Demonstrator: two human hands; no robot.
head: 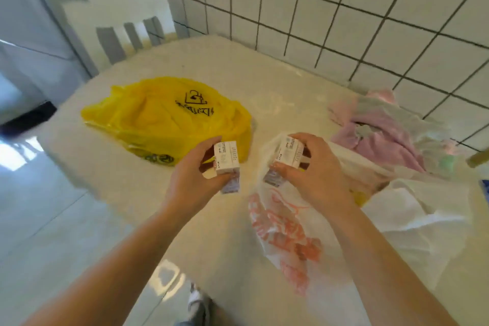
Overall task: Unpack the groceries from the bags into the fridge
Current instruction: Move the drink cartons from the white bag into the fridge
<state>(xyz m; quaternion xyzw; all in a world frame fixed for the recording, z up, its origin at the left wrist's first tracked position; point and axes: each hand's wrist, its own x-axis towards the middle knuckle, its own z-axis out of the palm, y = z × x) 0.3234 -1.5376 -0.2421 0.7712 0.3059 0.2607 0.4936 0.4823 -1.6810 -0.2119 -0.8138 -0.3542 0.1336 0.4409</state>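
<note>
Near edge of the tabletop (211,233): runs diagonally from lower centre up toward the left; pale floor tiles (53,219) lie beyond it on the left, and a shoe (195,302) shows on the floor at the bottom. Bare tabletop between the two forearms and ahead of the hands, up to the far edge.

White bag with red print (285,235): lies flat near the near edge, under the right forearm, spreading toward the right edge.

Left hand (190,180): grip clamped on a small white carton (227,164), thumb on its near side, fingers curled over the far side. The carton is held upright, above the tabletop, just beside the yellow bag.

Right hand (312,180): grip clamped on a second white carton (287,157), thumb near, fingers over the top. This carton sits at the mouth of the white bag; whether it clears the plastic cannot be told.

The two cartons are near each other, not touching.

Yellow bag (164,119): slumped toward the left edge, black print on top.

Pink bag (381,130): crumpled at the right, close to the tiled wall (344,8).

Far left corner: a white chair back (119,21) stands against the tabletop, a pale appliance face (31,21) beside it.
</note>
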